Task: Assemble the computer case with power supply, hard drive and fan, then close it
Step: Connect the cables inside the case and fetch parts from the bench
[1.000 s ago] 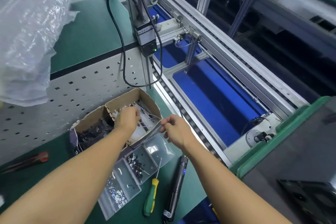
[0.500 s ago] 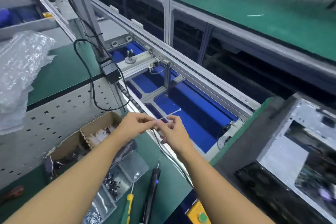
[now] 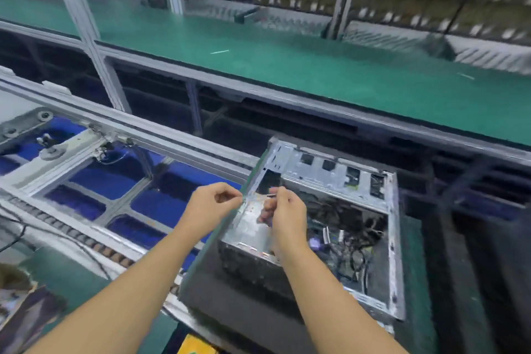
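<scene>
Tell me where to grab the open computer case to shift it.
The computer case lies open side up with loose cables filling its middle, so likely from above, by its bare metal rim: left edge and right edge.

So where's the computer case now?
Head view, right of centre: the computer case lies open beneath the right hand, right of the blue conveyor.

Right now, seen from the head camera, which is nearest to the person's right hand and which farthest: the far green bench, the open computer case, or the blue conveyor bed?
From the right hand, pinching a thin pale strip:
1. Open computer case, directly beneath it.
2. Blue conveyor bed, off to its left.
3. Far green bench, beyond the line, at the back.
</scene>
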Tool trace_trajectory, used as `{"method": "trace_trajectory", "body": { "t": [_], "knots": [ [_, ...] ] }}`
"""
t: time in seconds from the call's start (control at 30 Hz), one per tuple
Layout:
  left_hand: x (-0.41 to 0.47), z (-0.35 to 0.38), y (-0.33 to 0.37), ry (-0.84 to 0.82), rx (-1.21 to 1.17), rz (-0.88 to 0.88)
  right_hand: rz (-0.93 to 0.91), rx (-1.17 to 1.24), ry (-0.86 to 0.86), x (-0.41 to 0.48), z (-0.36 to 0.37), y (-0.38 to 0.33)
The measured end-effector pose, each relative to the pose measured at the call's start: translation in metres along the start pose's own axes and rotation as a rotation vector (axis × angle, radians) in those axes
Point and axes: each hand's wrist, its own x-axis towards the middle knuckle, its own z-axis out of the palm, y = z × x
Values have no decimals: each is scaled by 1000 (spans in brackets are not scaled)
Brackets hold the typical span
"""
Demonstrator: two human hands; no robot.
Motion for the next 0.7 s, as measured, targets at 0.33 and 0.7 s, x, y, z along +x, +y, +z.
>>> {"method": "trace_trajectory", "body": {
  "t": [0.33, 0.7],
  "knots": [
    [24, 157, 49, -63, -571, -270, -38, 111, 147, 23, -146, -43],
    [22, 216, 57, -223, -1030, -458, -161, 201, 243, 15, -205, -51]
  ]
}}
